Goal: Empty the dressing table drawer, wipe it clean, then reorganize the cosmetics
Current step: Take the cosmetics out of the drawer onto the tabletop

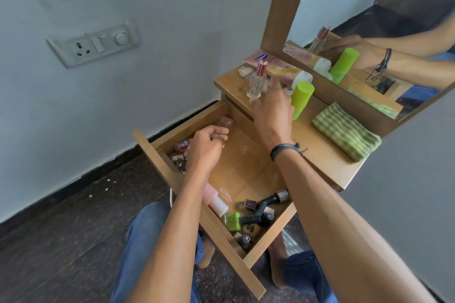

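Two forearms (172,241) stretched over pulled-out drawer (221,246). Left hand (209,146) down in drawer's far left corner, fingers curled, could not tell if round anything; nail polishes (181,151) just beside. Pink bottle (215,200), dark bottles (258,214) at near end. Right hand (272,112) over tabletop (325,152), fingers spread, holding nothing, between perfume bottle (257,81) and green bottle (303,97). Checked cloth (347,133) folded at right

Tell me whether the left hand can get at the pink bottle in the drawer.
Probably yes. The pink bottle lies uncovered in the open drawer, just beneath the left forearm; the left hand need only pull back.
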